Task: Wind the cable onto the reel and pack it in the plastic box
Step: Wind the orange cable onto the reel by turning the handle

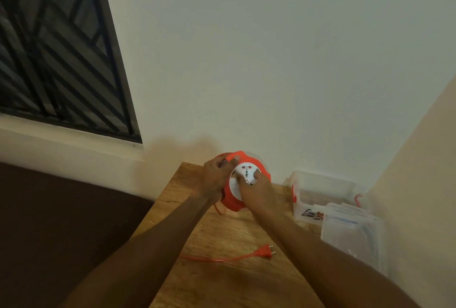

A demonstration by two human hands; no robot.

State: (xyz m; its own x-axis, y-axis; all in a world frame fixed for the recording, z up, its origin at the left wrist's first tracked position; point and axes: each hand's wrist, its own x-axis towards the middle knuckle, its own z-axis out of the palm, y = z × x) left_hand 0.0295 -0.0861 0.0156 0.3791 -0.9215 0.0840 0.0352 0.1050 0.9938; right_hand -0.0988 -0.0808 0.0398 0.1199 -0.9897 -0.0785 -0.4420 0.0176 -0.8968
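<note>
Two hands, left [217,177] and right [256,190], clasping round orange reel [243,157] over grainy wooden table [222,280].

no readable text anywhere, printed label [312,214] on the plastic box [323,184] too blurred

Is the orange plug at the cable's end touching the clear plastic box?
Apart. The head view shows the orange plug lying on the wooden table, with bare tabletop between it and the clear plastic box against the wall.
</note>
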